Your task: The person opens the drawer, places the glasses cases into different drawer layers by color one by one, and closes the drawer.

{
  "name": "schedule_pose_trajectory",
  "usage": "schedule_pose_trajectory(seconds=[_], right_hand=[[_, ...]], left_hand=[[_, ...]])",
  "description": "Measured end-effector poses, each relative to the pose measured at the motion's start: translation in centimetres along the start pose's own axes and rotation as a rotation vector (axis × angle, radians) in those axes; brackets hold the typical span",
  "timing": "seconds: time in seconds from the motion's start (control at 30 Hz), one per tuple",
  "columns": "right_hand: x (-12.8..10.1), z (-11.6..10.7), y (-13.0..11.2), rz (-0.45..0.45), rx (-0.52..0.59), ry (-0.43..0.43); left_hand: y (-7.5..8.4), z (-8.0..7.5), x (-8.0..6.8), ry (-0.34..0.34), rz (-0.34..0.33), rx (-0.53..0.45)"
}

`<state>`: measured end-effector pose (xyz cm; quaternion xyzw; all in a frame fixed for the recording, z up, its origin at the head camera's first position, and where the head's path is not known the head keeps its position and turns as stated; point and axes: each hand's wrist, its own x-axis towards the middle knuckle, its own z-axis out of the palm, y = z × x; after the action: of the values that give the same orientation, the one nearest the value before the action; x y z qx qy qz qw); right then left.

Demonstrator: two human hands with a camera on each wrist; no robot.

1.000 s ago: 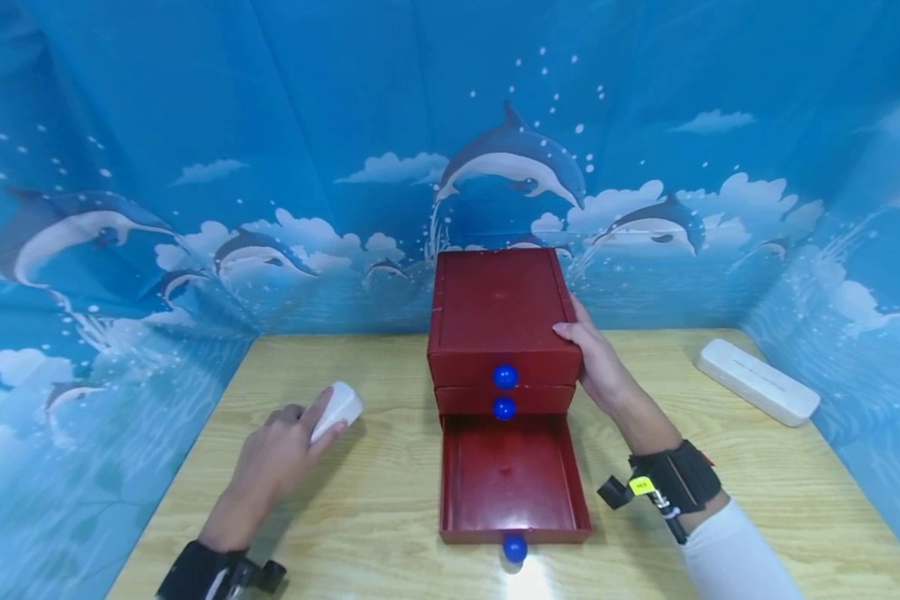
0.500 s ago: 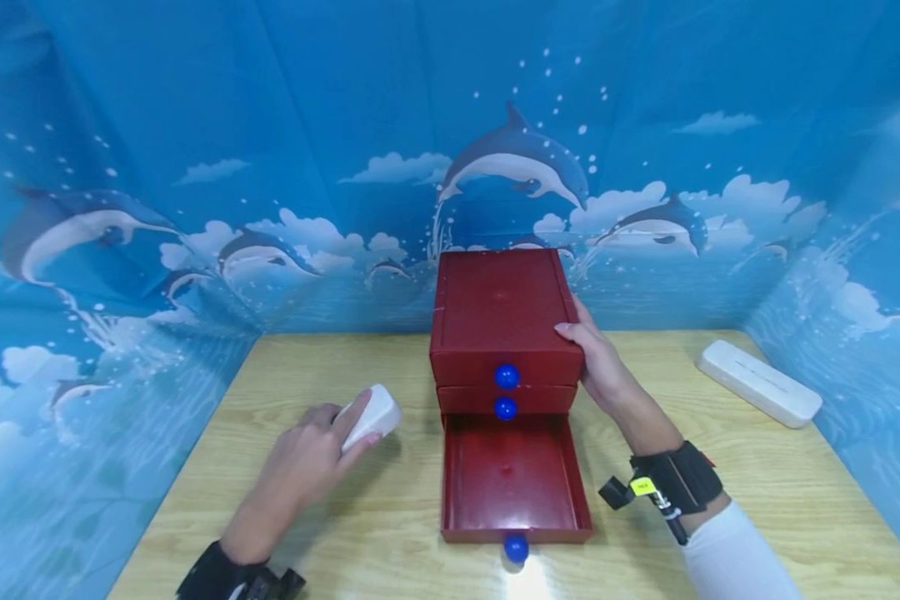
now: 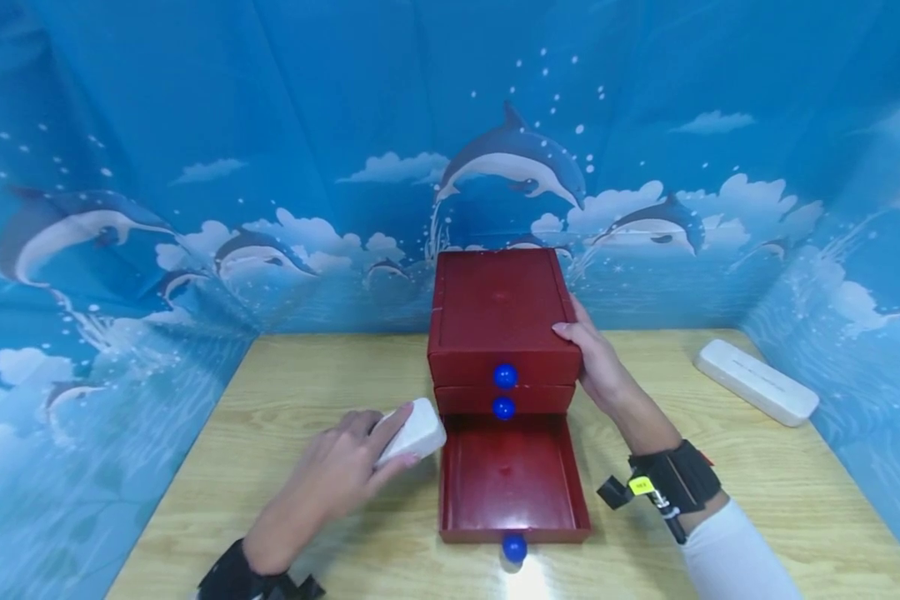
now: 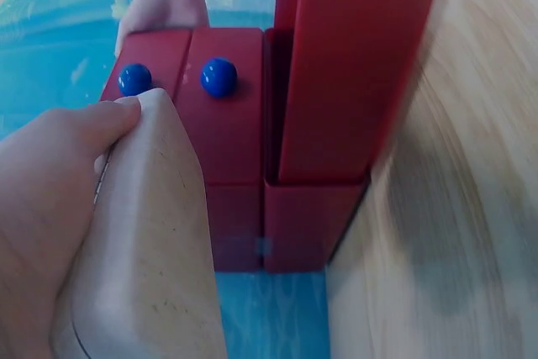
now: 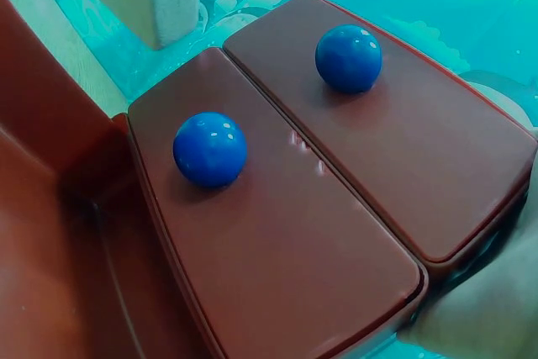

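A red chest of three drawers (image 3: 498,312) with blue ball knobs (image 3: 504,376) stands mid-table. Its bottom drawer (image 3: 512,483) is pulled out and nothing lies in it. My left hand (image 3: 390,442) holds a small white block (image 3: 423,429) just left of the open drawer's back corner, a little above the table. In the left wrist view the white block (image 4: 147,241) fills the lower left, with the chest (image 4: 227,157) right behind it. My right hand (image 3: 581,342) grips the chest's top right edge, thumb on the lid. The right wrist view shows the two shut drawer fronts (image 5: 277,233).
A long white case (image 3: 757,381) lies at the back right of the wooden table (image 3: 330,367). Blue dolphin-print walls (image 3: 195,208) close in the table at the back and on both sides. The open drawer's knob (image 3: 514,547) reaches near the table's front edge.
My left hand has carried the white block to the right, from the table's left part up to the open drawer's left side. The right hand and the chest have stayed put.
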<state>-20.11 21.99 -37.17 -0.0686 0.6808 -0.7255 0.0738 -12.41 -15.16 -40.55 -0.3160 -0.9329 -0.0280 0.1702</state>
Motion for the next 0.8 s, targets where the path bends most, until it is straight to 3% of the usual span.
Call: schedule_pose_trajectory(seconds=[0.2,0.37,0.8], right_hand=[[0.1,0.1,-0.2,-0.005,0.002,-0.006],[0.1,0.1,-0.3,-0.005,0.007,-0.001],[0.0,0.0,0.1,-0.006,-0.015,0.004]], left_hand=[[1.1,-0.3,1.0,0.038,0.088,-0.048],[2.3,-0.3,2.1,0.017,0.152,-0.095],[5.5,0.2,4.8,-0.232,0.266,-0.110]])
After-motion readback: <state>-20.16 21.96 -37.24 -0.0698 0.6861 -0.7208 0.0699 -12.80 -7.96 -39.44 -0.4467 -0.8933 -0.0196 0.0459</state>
